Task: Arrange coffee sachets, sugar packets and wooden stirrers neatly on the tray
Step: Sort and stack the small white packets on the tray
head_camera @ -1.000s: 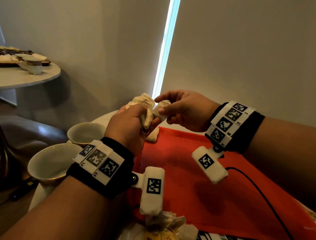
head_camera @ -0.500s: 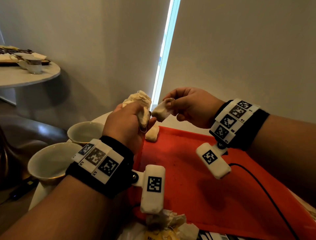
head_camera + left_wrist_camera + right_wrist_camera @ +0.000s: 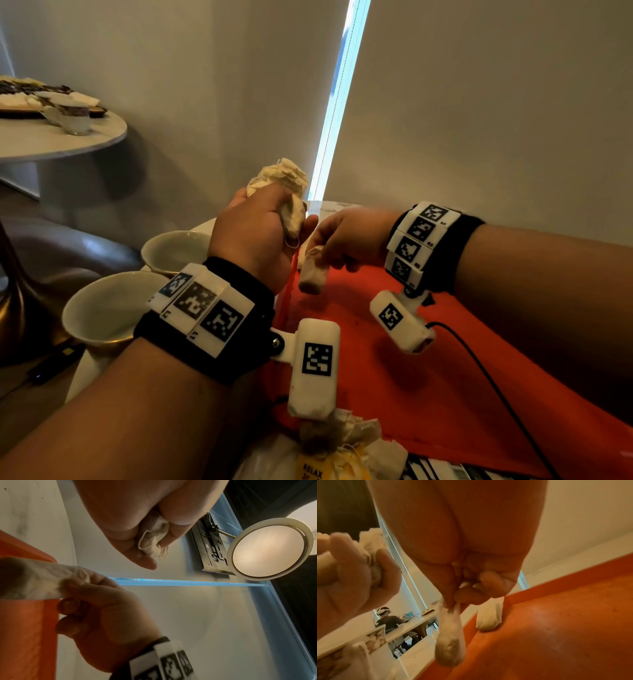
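My left hand [image 3: 270,222] grips a crumpled bunch of cream sachets [image 3: 281,188] above the table's far edge. The same bunch shows in the left wrist view [image 3: 152,540]. Just to its right, my right hand [image 3: 323,245] pinches a single cream sachet [image 3: 313,274] by its top. That sachet [image 3: 450,635] hangs down over the far left corner of the orange tray [image 3: 428,359]. Another cream sachet [image 3: 489,616] lies on the tray at that corner, right behind the hanging one. No stirrers are in view.
Two white cups [image 3: 174,250] [image 3: 106,308] stand left of the tray. A heap of sachets and a yellow-labelled packet [image 3: 339,442] sits at the tray's near edge. A black cable [image 3: 479,370] crosses the tray on the right. A second round table [image 3: 51,140] stands far left.
My right hand has drawn one sachet away from the bunch and lowered it over the tray's far left corner. My left hand has stayed up with the bunch.
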The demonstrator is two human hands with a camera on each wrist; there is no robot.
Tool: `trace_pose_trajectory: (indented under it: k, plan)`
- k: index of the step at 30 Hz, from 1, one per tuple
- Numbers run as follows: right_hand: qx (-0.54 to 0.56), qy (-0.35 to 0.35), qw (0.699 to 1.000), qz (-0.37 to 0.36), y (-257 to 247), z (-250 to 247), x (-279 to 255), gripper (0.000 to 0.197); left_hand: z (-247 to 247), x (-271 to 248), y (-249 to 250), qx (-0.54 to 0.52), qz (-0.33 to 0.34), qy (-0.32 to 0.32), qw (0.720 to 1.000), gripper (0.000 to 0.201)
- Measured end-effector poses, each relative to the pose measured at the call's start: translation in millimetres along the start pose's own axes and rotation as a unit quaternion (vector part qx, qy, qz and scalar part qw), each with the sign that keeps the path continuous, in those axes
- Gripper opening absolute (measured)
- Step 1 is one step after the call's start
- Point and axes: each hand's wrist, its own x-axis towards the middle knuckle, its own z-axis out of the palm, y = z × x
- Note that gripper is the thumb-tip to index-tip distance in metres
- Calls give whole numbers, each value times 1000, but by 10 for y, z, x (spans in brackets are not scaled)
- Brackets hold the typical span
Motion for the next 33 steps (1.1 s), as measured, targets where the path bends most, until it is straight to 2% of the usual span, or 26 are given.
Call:
trace_pose_trajectory:
  k: [4,6,10,14,16,18,22,24,26,28,30,31,33]
  plan:
    - [-52,19,998,22,-38,88,134,19,-6,22,2,-9,-18,-4,1000,21]
    - [-77,33,996,24,-40,106,206,16,-11,31,-8,-11,-18,-7,1000,17]
    - [-78,59,994,40,-9,104,289,15,-36,76,-23,-3,-11,-10,1000,21]
    - [-76,73,994,37,2,100,332,29,-69,105,-29,36,-2,-12,999,21]
    - [-94,69,992,37,-3,108,340,39,-57,74,-39,34,36,-26,998,29]
    - [-49,68,996,33,1,113,336,43,-47,46,-51,29,59,-37,997,36]
    - [-46,127,991,21,9,86,265,13,-65,98,-63,29,37,-36,998,14]
    - [-27,167,986,9,16,50,226,11,-68,114,-54,30,4,-25,999,12]
    - [23,139,990,9,12,53,186,6,-66,111,-62,25,12,-32,999,17]
    - [53,65,996,17,-1,112,176,16,-66,98,-71,31,40,-40,998,28]
    - [90,-32,995,43,-31,180,147,10,-60,75,-71,30,47,-44,997,29]
    - [95,-72,991,62,-40,214,141,20,-60,76,-74,29,48,-44,997,27]
    - [64,-79,993,65,-57,254,157,27,-39,58,-66,28,41,-43,998,24]
